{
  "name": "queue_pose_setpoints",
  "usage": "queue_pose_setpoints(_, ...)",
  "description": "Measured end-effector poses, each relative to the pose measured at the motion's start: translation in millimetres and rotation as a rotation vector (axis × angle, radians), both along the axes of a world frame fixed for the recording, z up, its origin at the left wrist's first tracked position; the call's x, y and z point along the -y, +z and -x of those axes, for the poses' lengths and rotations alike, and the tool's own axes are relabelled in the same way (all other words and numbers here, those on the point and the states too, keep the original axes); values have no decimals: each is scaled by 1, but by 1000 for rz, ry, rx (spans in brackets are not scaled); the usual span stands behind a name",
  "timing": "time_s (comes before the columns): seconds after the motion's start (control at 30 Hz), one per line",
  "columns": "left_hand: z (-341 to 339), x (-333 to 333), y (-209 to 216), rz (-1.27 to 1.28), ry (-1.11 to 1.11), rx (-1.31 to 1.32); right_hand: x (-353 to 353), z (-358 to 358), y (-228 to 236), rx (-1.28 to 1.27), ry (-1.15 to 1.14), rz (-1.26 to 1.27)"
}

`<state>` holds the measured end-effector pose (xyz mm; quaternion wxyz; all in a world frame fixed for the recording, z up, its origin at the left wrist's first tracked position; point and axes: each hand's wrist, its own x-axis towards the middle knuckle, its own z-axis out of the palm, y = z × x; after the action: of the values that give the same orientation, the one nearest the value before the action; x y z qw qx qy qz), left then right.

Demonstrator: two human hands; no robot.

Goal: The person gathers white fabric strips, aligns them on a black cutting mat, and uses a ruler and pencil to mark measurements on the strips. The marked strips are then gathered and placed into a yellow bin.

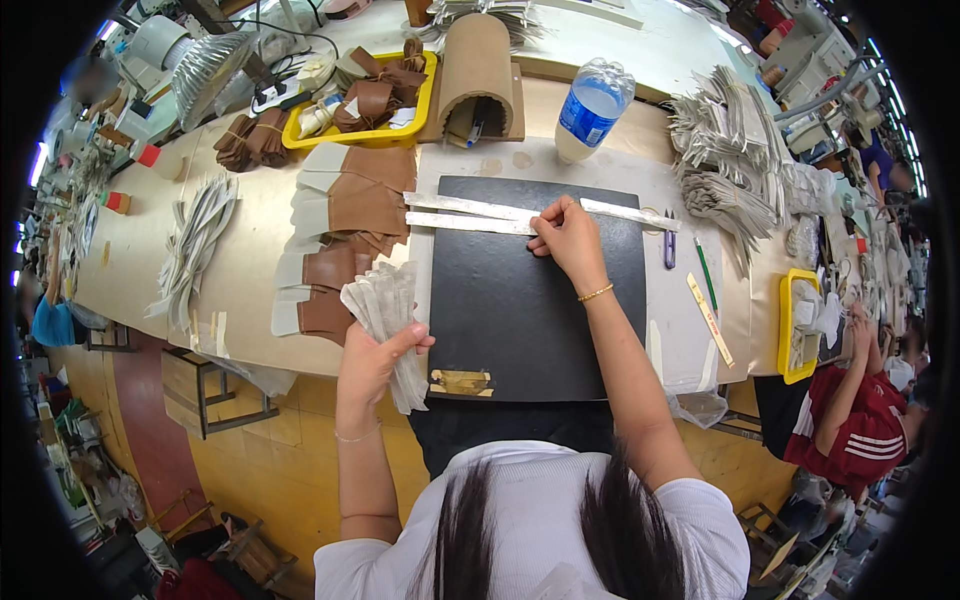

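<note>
My left hand (380, 358) is closed around a bundle of thin whitish strips (382, 297), held at the left edge of a flat black board (530, 320). Over the board, my right hand (572, 240) has its fingers pinched together on the right end of a white strip (470, 224). Just above that strip lies another pale strip (465, 206), the two spreading apart slightly toward the left and overhanging the board there. A separate white strip (625, 213) reaches past the board's right edge. The right fingertips partly cover where the strips meet.
Brown and white leather pieces (370, 205) lie overlapped left of the board. Behind stand a yellow tray (430, 95), a cardboard tube (478, 60) and a water bottle (593, 115). Purple snips (670, 250), a green pencil (706, 275) and strip piles (725, 150) lie right.
</note>
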<state>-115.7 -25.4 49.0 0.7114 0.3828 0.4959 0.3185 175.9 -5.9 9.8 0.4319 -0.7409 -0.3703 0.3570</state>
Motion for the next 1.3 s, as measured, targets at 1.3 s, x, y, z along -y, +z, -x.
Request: queue_pose_setpoints(1.3,-39,15,-9,86,3,132,105,-29,62,-980,229,-455)
